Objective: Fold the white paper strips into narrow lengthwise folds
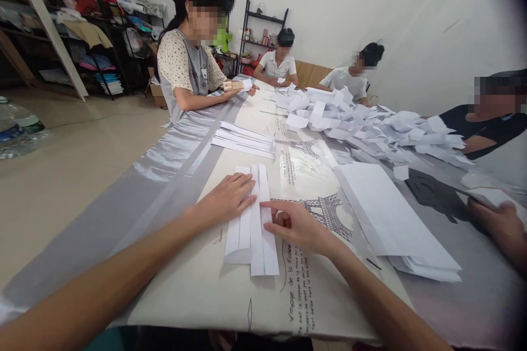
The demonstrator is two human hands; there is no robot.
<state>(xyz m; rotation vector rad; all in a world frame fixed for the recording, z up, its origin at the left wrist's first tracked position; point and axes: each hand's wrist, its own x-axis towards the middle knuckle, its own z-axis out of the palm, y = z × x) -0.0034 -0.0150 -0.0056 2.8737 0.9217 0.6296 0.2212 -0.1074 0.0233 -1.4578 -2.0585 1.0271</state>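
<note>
Folded white paper strips [258, 247] lie lengthwise side by side on the printed tablecloth in front of me. My left hand [228, 196] rests on their left part, palm down, with its fingers stretched out flat. From the right, my right hand [294, 225] touches the strips. Its index finger points across the paper, the thumb sits apart just below, and the other fingers are curled. Farther up the table are several more paper strips [242, 140], laid out in a row.
A stack of large white paper sheets [391, 219] lies to the right. Beyond it spreads a big heap of small paper pieces [349, 115]. Several people sit around the table; one person's hand [500, 227] is at the right edge. Plastic bottles [18, 126] stand on the floor at left.
</note>
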